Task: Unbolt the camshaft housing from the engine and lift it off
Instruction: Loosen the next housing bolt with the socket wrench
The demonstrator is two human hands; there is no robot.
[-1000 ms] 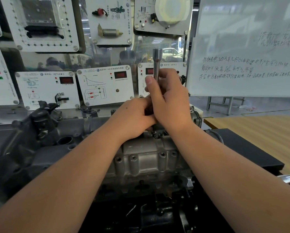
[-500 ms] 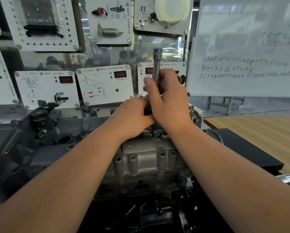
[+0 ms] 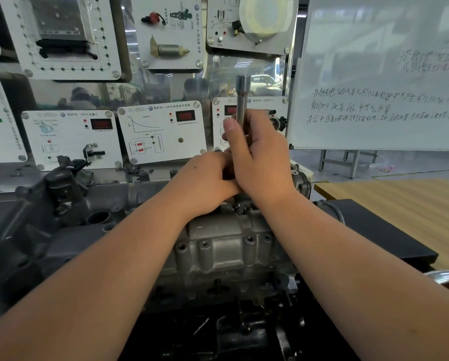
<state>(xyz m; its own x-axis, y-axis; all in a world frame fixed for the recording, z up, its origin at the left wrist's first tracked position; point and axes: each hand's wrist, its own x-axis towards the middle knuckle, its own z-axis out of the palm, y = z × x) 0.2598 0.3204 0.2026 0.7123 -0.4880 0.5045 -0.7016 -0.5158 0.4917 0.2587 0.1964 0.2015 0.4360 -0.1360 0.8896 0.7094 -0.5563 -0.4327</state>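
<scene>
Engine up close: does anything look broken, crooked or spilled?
Nothing stands out. The housing sits level on the engine, with no spill visible. Both hands, left and right, grip an upright socket tool at its far edge.

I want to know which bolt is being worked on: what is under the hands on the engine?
Both hands, right hand and left hand, grip an upright socket tool over the camshaft housing. The tool's lower end and any bolt are covered.

Bright even indoor light; whiteboard [image 3: 379,74] glare; wide-angle edge distortion.
</scene>
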